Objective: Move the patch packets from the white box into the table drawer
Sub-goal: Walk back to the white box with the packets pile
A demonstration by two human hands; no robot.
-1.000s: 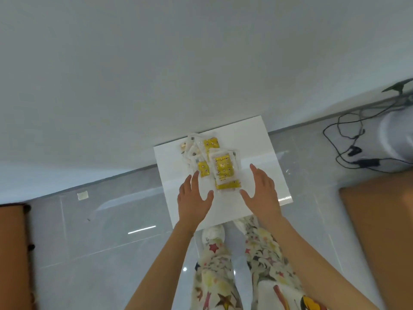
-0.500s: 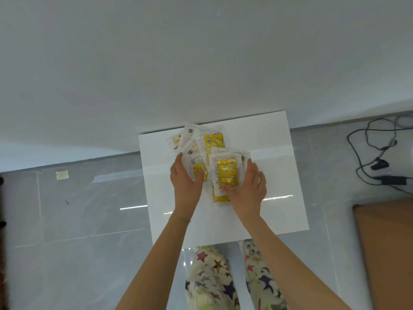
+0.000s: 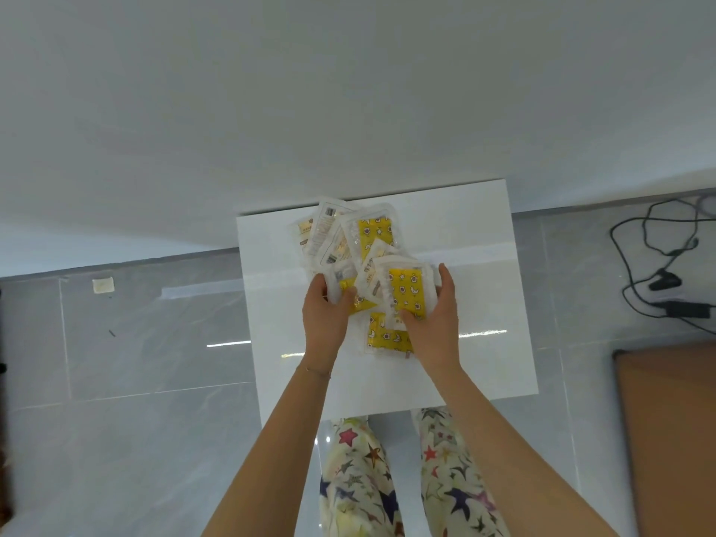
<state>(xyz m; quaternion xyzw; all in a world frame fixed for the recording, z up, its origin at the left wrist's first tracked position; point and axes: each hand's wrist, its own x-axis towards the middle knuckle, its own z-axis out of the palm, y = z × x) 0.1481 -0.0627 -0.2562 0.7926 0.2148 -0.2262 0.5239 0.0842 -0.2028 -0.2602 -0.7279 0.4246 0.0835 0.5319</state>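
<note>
the likeliest slip here is a spill. the patch packets [image 3: 374, 234] are glossy, overlap loosely and fan out at odd angles. if the two hands lift with only the near ones pinched, the far ones could slide off the heap. they might skid over the white surface [image 3: 484, 265] (box lid or tabletop, i cannot tell which) or drop to the tiled floor [image 3: 155, 343]. one yellow packet [image 3: 387, 339] lies flat just below the gathered bunch, between the wrists. it looks to be outside either grip, so it may well be left behind. the drawer is not in view, so i cannot judge how far a loose bundle must travel.

the left hand [image 3: 327, 310] is curled round the left edge of the pile, thumb on top and fingers tucked under a couple of packets. the right hand [image 3: 432, 315] grasps the front star-printed packet [image 3: 407, 292], thumb on its lower corner and fingertips wrapped over its right edge. the rest of the heap sits beyond both hands, toward the wall. it touches the held packets, but no finger covers it.
</note>
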